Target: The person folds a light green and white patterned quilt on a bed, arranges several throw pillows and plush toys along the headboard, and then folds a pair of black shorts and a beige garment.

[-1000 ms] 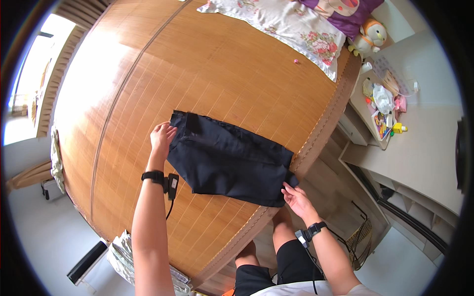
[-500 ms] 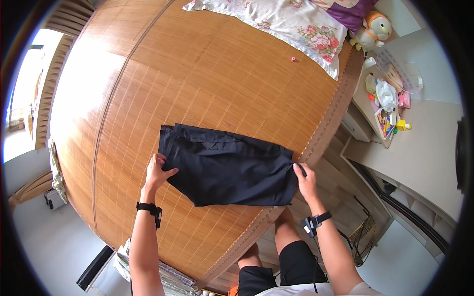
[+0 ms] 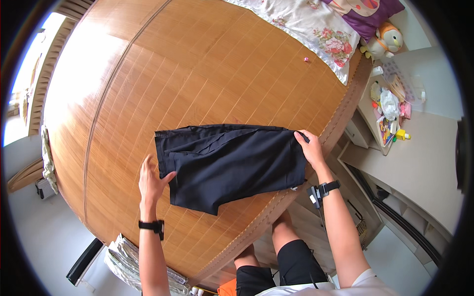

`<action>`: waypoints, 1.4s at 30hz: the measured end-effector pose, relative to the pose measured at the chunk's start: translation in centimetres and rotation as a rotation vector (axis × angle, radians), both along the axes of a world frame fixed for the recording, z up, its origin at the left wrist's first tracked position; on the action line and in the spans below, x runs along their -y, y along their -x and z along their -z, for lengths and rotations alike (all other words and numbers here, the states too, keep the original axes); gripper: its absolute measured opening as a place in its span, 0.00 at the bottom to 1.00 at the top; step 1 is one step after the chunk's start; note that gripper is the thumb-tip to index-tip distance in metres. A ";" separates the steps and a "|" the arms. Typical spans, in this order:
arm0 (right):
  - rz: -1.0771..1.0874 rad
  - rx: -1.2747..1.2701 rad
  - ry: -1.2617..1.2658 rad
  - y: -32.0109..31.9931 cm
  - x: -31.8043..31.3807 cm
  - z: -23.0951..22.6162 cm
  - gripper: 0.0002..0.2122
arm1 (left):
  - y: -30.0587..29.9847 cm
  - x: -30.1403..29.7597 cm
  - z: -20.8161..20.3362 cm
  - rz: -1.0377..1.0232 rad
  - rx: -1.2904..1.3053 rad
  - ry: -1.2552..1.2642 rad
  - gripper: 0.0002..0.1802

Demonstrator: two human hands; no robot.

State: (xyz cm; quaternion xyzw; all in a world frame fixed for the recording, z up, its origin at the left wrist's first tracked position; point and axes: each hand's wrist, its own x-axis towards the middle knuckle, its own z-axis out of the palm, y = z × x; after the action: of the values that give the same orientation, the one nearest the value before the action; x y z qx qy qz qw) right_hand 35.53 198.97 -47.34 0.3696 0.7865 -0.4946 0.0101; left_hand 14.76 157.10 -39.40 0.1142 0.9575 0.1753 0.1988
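A pair of dark navy shorts point(image 3: 237, 165), folded lengthwise, lies on the woven bamboo mat point(image 3: 197, 89) that covers the bed. Its layers are loosely stacked, and a pointed corner sticks out toward me. At the left end, my left hand point(image 3: 152, 186) is open with fingers spread; its thumb is at the edge of the cloth. My right hand point(image 3: 311, 148) is closed on the upper right corner, thumb and fingers pinching the fabric.
A floral pillow point(image 3: 321, 34), a purple cushion point(image 3: 373, 17) and a plush toy point(image 3: 386, 40) are at the far right. Cluttered small items lie on the desk point(image 3: 424, 143) to the right. Folded bedding point(image 3: 131, 264) sits at the lower left; a tiny pink object point(image 3: 306, 59) rests on the mat.
My right hand has moved up to the shorts' upper right corner. My left hand has loosened its grip and spread its fingers. The shorts have shifted, their lower left corner now nearer me.
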 end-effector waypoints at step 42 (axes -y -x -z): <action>-0.247 0.152 0.249 -5.2 15.4 -4.8 0.32 | -24.0 0.5 4.2 -0.782 0.468 -0.629 0.32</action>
State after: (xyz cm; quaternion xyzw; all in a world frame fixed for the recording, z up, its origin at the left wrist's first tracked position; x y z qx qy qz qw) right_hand 40.72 183.52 -42.53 0.3023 0.7556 -0.5538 0.1758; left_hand 38.78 156.56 -43.59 -0.2380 0.7603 0.5341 0.2828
